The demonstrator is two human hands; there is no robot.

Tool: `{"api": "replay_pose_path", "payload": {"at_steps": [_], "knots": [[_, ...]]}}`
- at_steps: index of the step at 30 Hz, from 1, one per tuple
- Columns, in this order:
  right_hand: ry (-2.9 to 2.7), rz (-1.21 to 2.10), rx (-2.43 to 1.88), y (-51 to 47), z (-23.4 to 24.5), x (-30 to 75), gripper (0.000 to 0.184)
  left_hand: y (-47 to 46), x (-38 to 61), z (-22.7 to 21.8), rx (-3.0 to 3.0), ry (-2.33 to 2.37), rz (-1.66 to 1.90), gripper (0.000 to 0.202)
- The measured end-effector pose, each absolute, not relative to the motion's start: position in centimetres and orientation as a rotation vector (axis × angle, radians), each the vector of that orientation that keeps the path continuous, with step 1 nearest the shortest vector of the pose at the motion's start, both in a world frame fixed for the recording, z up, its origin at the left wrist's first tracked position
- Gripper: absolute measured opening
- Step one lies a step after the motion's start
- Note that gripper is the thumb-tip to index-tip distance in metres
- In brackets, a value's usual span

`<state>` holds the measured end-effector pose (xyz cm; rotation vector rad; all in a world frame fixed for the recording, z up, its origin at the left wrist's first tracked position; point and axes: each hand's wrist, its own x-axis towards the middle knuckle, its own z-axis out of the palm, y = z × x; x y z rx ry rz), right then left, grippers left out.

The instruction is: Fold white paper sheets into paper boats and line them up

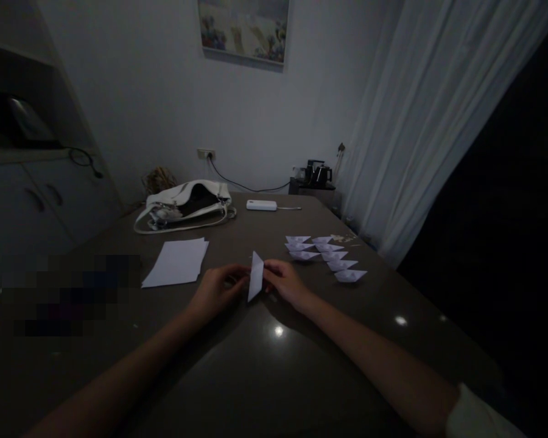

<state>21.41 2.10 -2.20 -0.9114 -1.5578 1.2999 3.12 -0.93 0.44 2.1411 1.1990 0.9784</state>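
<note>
A white paper boat [256,277], folded flat-sided with pointed ends, is held upright between my two hands above the table. My left hand [220,286] grips it from the left, thumb and fingers curled in at its edge. From the right, my right hand [284,281] pinches it with thumb and fingers; some fingertips are hidden behind the paper. Finished-looking paper boats [340,266] stand in two rows to the right of my hands. To the left lies a stack of white paper sheets [176,261].
A white handbag [187,204] rests at the back left of the dark glossy table [274,377]. Behind my hands lies a white power bank [262,205] with a short cable. Small scraps [343,238] lie beyond the boats. A curtain [406,121] hangs at the right.
</note>
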Motion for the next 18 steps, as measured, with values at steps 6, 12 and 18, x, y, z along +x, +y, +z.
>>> {"api": "replay_pose_path", "payload": {"at_steps": [6, 12, 18], "knots": [[-1.521, 1.334, -0.911, 2.08, -2.17, 21.55, 0.024, -0.62, 2.9, 0.15, 2.139, 1.186, 1.04, 0.024], [-1.55, 1.347, -0.897, 2.02, -2.21, 21.58, 0.022, -0.72, 3.04, 0.27, 2.158, 1.171, 1.048, 0.02], [-1.584, 1.387, -0.849, 1.98, -2.09, 21.65, 0.025, -0.84, 3.0, 0.37, 2.104, 1.122, 1.101, 0.02]]}}
